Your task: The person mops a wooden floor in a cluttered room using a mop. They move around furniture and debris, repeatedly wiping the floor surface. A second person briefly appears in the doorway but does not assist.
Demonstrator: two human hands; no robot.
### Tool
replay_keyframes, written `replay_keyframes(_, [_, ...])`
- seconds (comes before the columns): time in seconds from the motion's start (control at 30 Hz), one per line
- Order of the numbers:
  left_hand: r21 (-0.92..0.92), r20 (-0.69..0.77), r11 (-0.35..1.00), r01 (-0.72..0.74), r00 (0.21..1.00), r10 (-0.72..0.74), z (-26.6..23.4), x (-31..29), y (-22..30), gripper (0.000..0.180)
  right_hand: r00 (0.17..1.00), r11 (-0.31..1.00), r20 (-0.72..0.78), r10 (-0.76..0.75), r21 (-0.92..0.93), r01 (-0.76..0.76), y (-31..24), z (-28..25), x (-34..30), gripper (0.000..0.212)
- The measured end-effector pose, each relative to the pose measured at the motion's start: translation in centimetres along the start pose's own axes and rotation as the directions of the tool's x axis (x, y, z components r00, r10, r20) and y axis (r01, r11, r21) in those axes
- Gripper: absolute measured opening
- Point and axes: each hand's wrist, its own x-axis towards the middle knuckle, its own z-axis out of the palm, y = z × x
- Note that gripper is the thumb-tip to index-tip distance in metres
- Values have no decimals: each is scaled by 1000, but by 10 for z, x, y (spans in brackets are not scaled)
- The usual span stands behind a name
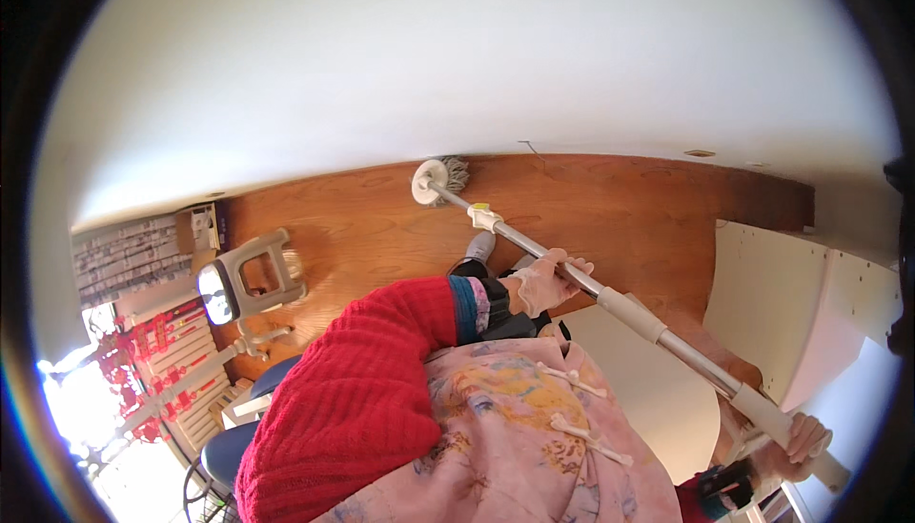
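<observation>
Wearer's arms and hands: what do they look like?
Left: red ribbed knit sleeve, teal cuff, patterned inner band, black wrist strap. Right: red sleeve edge, dark wristband. Whether thin gloves cover the left hand and right hand is unclear.

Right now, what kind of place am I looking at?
Probably a room in someone's home, though I can't be sure: it has a brown wooden floor, a plain white wall and a long-handled mop.
</observation>
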Motion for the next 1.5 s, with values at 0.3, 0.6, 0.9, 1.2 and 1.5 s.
replay_keyframes(0.3, [-185, 79, 969, -165, 980, 182, -3, 14, 24, 10, 994, 994, 111, -21, -104, 33, 50, 4, 32, 22])
replay_keyframes(0.6, [-10, 213, 998, -60, 975, 61, -1, 28, 7, 11, 963, 955, 222, -151, -219, 200, 4, 28, 7, 21])
replay_keyframes(0.9, [33, 268, 997, 74, 960, -80, -21, 29, 5, 11, 869, 970, 474, -142, -106, 217, 3, 104, -30, 13])
replay_keyframes(1.2, [-44, 246, 999, 23, 969, -12, -20, 16, 20, 12, 846, 986, 511, -156, 27, 165, 22, 117, -8, 12])
replay_keyframes(1.5, [-198, 212, 963, -184, 951, 225, -11, -23, 35, 6, 763, 988, 632, -133, 145, 52, 34, 106, 36, 9])
